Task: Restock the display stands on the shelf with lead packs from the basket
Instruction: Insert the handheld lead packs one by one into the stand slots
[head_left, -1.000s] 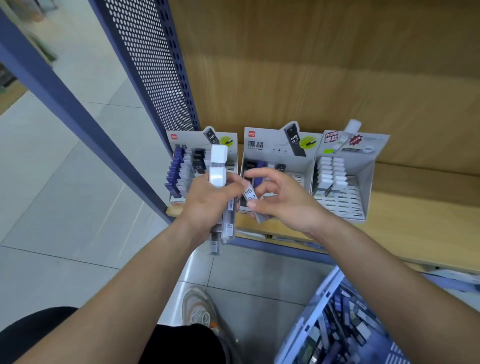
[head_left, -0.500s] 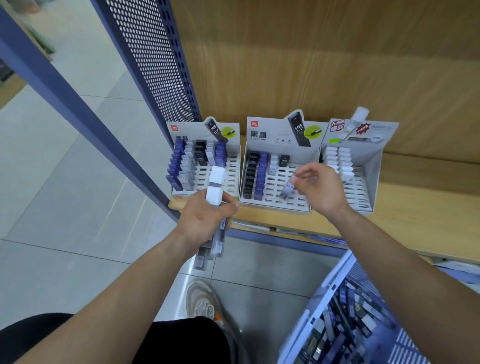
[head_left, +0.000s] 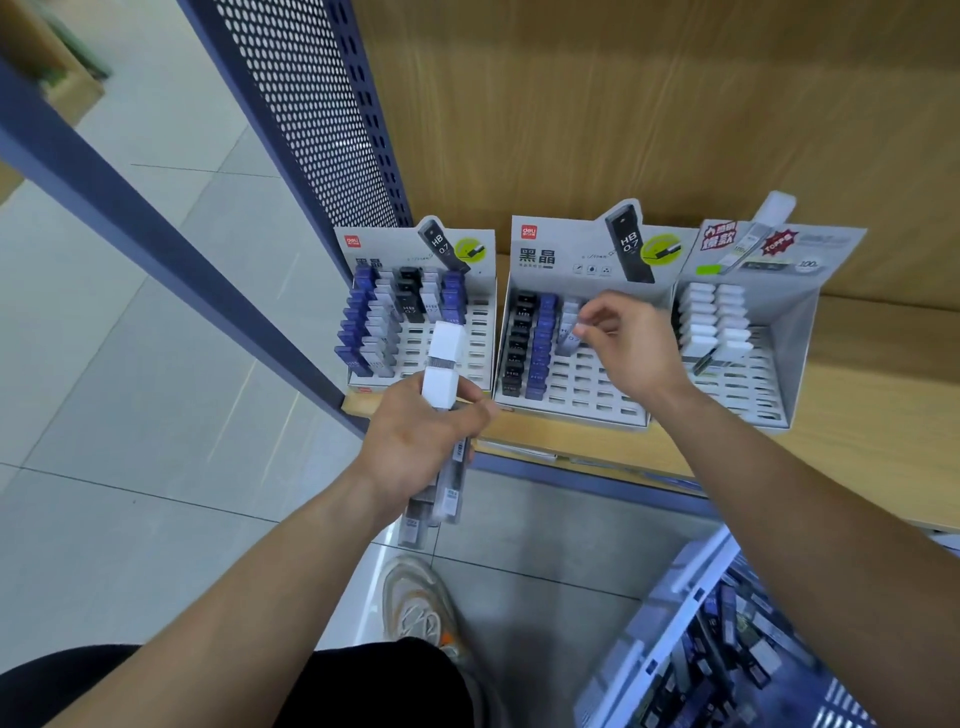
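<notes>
Nearest, the blue basket (head_left: 669, 616) is holding loose lead packs (head_left: 727, 629). The left hand (head_left: 410, 441) is gripping a bundle of packs (head_left: 442, 364) at the shelf (head_left: 857, 447) edge. Farther, the right hand (head_left: 631, 351) is pinching a pale pack (head_left: 568, 335) standing in the middle display stand's (head_left: 587, 402) third column.

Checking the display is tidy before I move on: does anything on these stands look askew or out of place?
Yes: in the right-hand grey cardboard display stand, one dark slim lead pack lies slanted instead of standing upright like the white-capped packs beside it.
</notes>
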